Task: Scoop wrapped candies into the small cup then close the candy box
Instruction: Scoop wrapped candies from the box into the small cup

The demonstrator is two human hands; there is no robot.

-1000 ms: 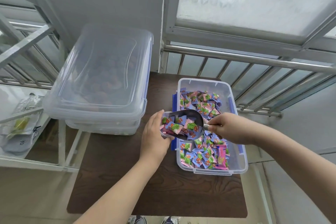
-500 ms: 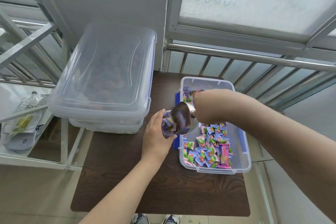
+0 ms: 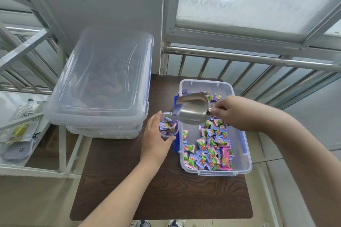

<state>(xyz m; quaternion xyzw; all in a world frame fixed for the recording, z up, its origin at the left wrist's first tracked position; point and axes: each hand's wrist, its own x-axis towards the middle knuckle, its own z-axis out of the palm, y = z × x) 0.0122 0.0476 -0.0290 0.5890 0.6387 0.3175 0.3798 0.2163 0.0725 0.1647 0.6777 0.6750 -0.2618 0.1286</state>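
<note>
Small cup (image 3: 168,128) stands on the tabletop (image 3: 162,190) just beside the candy box (image 3: 243,153), full of wrapped candies. Left hand (image 3: 155,143) fingers grasp it, apparently to steady it. Right hand (image 3: 238,112) fingers pinch the metal scoop (image 3: 190,110) handle, scoop tipped mouth-down over the cup.

The metal scoop (image 3: 191,110) has been emptied and swung up toward 12 o'clock, its mouth now lying over the rim of the small cup (image 3: 168,128). The wrapped candies (image 3: 167,125) once carried in it are now seen inside the cup. The right hand (image 3: 234,112) has been drawn back toward 3 o'clock.
</note>
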